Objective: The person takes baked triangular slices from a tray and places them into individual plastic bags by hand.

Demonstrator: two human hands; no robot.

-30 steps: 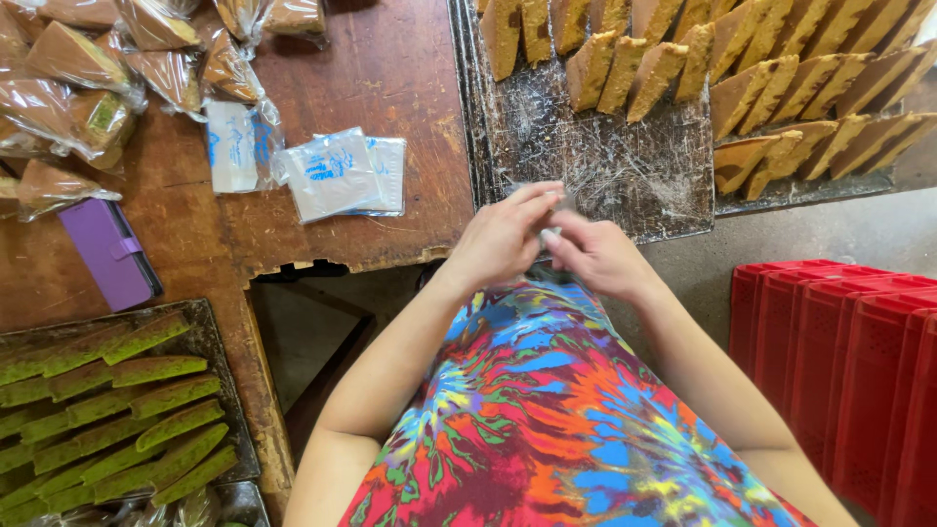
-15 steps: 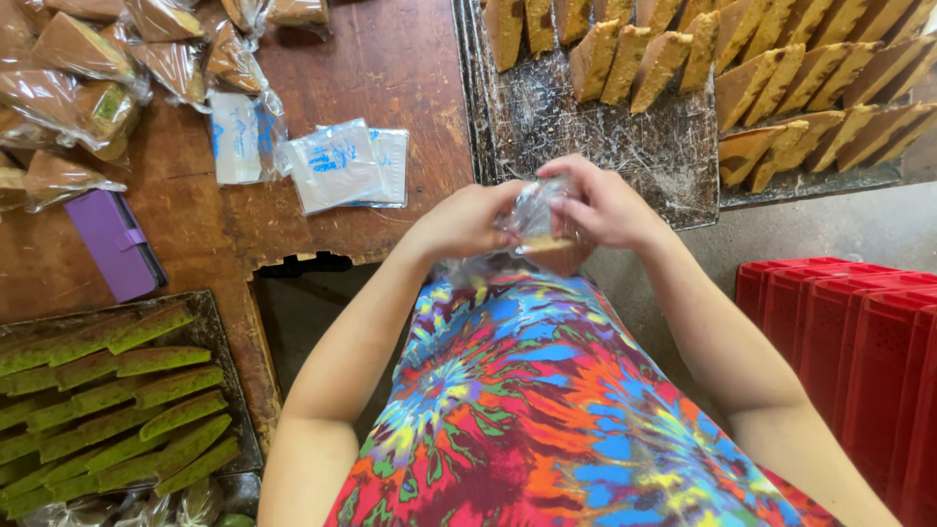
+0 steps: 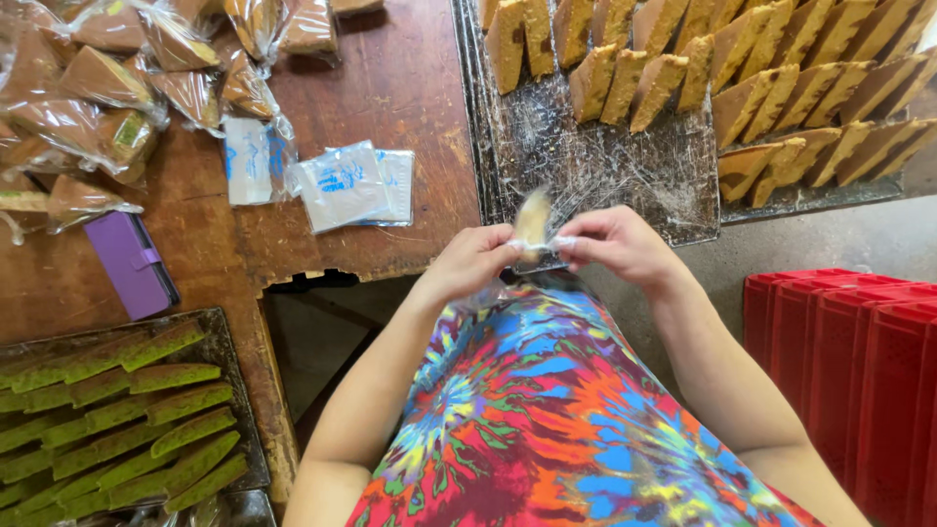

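A small clear plastic bag (image 3: 532,222) with a pale brown piece inside is pinched between the fingers of both hands, just off the near edge of the brown wooden counter (image 3: 390,98) and above a lap clothed in bright tie-dye fabric (image 3: 547,420). The fingers of the left hand (image 3: 473,259) are closed together on the bag's left side; the fingers of the right hand (image 3: 615,244) are clamped on its right side, at the top. The bag is blurred, so its contents cannot be told more closely.

Just beyond the hands, a dark, scratched metal tray (image 3: 586,166) is seen at the counter's near edge, with golden-brown cake wedges (image 3: 781,88) stood in rows along its far and right parts. A stack of flat clear bags with blue print (image 3: 346,185) lies near the middle of the counter. Wrapped brown cake pieces (image 3: 117,78) are piled at the far left corner, and a purple wallet (image 3: 132,263) lies at the left edge. A tray of green cake slices (image 3: 107,420) is set at the near left. Red plastic crates (image 3: 849,371) are stacked on the right.
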